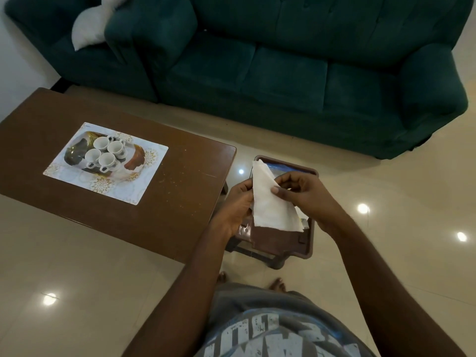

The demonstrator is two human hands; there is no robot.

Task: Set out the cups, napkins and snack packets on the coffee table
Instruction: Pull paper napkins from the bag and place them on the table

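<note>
A white paper napkin point(270, 202) is held up in both hands above a brown plastic stool point(283, 243) to the right of the coffee table point(180, 191). My left hand point(238, 206) pinches the napkin's left edge; my right hand point(301, 190) grips its upper right side with the thumb on top. Several white cups point(107, 152) stand together on a patterned tray point(135, 158) that rests on a white floral placemat point(103, 186) on the table's left part. A bluish packet point(280, 168) peeks out behind the napkin on the stool; most of it is hidden.
A dark green sofa point(296, 73) runs along the back, with a white cushion point(90, 27) at its left. The floor is glossy beige tile point(386, 228). My bare feet point(277, 283) stand just in front of the stool.
</note>
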